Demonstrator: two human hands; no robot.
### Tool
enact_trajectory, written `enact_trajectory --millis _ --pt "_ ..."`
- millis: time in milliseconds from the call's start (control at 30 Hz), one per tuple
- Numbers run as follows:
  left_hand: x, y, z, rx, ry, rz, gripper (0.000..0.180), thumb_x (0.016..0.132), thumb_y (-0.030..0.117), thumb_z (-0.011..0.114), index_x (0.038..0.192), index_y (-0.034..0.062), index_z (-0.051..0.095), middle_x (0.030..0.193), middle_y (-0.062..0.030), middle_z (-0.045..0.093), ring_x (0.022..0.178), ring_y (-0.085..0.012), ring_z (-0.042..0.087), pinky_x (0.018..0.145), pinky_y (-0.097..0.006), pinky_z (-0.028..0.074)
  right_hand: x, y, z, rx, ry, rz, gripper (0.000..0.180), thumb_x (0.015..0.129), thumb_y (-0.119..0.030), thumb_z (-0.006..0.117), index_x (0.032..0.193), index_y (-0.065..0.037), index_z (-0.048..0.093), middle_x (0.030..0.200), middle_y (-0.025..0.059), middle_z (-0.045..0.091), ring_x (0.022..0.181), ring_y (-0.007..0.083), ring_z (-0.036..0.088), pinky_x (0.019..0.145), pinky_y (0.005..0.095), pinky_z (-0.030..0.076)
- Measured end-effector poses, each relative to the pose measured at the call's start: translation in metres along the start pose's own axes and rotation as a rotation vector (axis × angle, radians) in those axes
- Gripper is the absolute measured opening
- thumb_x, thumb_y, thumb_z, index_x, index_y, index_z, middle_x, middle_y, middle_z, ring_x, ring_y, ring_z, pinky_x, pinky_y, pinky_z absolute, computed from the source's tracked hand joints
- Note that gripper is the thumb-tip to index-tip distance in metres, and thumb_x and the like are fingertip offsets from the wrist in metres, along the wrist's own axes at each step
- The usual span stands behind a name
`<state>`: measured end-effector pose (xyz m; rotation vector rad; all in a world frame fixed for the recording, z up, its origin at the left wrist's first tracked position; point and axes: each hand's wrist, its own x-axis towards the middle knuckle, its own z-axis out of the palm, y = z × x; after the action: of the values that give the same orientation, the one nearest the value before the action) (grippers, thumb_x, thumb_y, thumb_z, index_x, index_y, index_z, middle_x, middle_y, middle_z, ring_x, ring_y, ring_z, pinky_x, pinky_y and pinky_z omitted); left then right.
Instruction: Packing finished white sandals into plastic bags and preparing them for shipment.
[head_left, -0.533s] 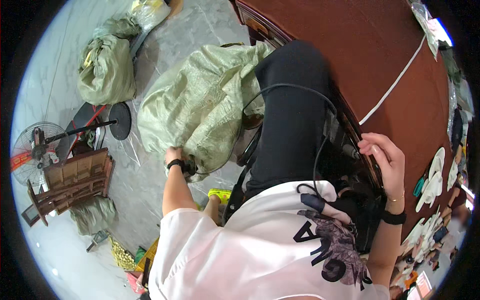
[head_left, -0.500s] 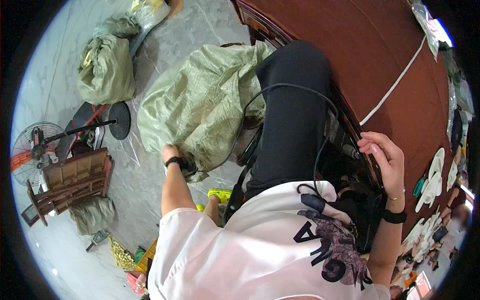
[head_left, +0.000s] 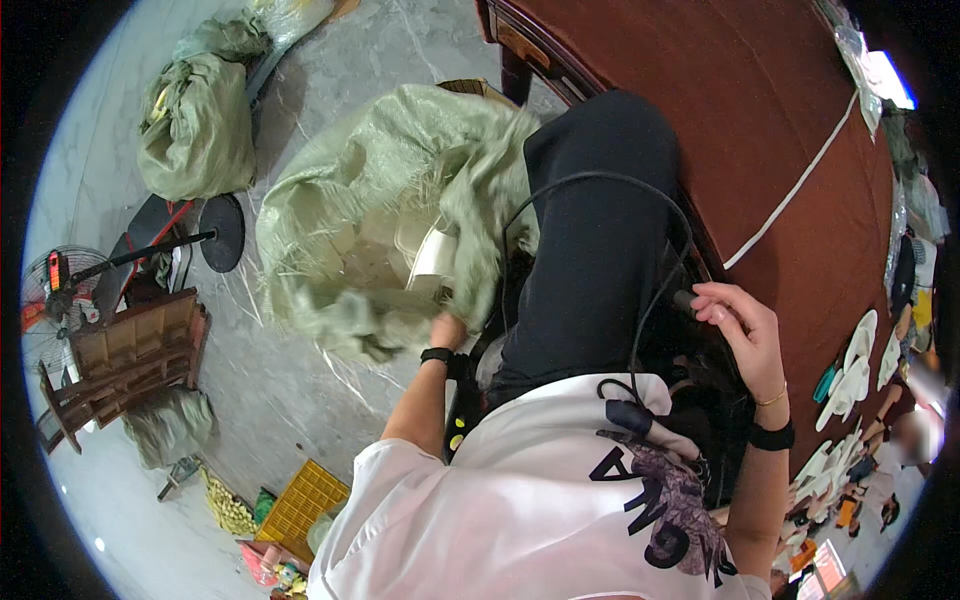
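A pale green woven sack (head_left: 400, 135) stands on the floor to the left of my knee, its mouth spread wide. Inside lie pale pieces, among them a white curved piece (head_left: 432, 255); their kind is unclear. My left hand (head_left: 447, 330) is closed on the sack's near rim, where the cloth is blurred. At the edge of the brown-covered table (head_left: 800, 80), my right hand (head_left: 738, 318) has its fingers bent together. A small dark cylindrical end shows at its fingertips; I cannot make out what it is.
A black cable (head_left: 600, 177) loops over my thigh. White sole-shaped pieces (head_left: 855, 365) lie on the table's right. Leftward are another tied sack (head_left: 200, 135), a standing fan (head_left: 222, 233), a wooden stand (head_left: 125, 355) and a yellow crate (head_left: 305, 508). Other people are at the far right.
My left hand has moved right along the sack, and its mouth has spread, showing the pale contents. My right hand has shifted slightly left and down, with a dark end now at its fingertips.
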<state>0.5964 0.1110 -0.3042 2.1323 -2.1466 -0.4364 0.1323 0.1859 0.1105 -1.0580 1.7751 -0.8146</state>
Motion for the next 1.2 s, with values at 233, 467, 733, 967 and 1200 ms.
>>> enact_trajectory --millis 233,467,733,967,1200 --pt "0.068 0.076 -0.059 -0.282 0.233 -0.181 0.062 0.08 0.018 0.077 0.126 -0.0063 0.044 0.12 -0.0283 0.052 0.111 -0.0404 0.054 0.094 -0.048 0.045 -0.003 -0.001 -0.008 -0.092 0.02 0.014 0.024 0.094 -0.003 0.053 0.115 0.001 0.065 0.098 0.0104 0.068 0.087 0.0159 0.065 0.08 0.0279 0.051" --pt "0.169 0.06 -0.004 -0.3 -0.295 -0.698 0.136 0.054 0.062 0.087 0.147 -0.0083 0.018 0.148 -0.0302 0.034 0.135 -0.04 0.04 0.11 -0.046 0.037 -0.007 0.004 0.002 -0.115 0.031 0.058 0.025 0.094 -0.004 0.055 0.117 0.0 0.065 0.098 0.0094 0.068 0.086 0.0152 0.065 0.079 0.0279 0.052" --pt "0.154 -0.037 0.068 -1.039 -0.284 -0.278 0.072 0.066 0.048 0.086 0.109 -0.0065 0.065 0.101 -0.0195 0.071 0.088 -0.0296 0.068 0.082 -0.039 0.051 -0.02 0.021 0.005 0.052 0.033 0.141 0.026 0.094 -0.002 0.054 0.118 -0.002 0.065 0.099 0.008 0.068 0.086 0.0139 0.065 0.078 0.027 0.052" --pt "0.109 0.057 -0.088 -0.705 -0.322 -0.172 0.05 0.072 0.036 0.082 0.096 -0.0052 0.07 0.088 -0.0107 0.072 0.074 -0.0198 0.066 0.068 -0.034 0.052 -0.043 0.042 -0.009 -0.028 0.116 0.112 0.027 0.094 -0.002 0.052 0.118 -0.002 0.064 0.099 0.0088 0.069 0.086 0.0144 0.065 0.079 0.0275 0.053" --pt "0.104 0.092 -0.313 -0.723 -0.378 -0.496 0.036 0.078 0.025 0.071 0.105 0.0011 0.067 0.086 -0.0006 0.065 0.064 -0.0092 0.055 0.051 -0.025 0.037 -0.051 0.061 -0.019 0.067 0.115 0.055 0.026 0.094 -0.004 0.055 0.117 -0.003 0.065 0.098 0.0088 0.071 0.087 0.0156 0.067 0.08 0.0287 0.054"
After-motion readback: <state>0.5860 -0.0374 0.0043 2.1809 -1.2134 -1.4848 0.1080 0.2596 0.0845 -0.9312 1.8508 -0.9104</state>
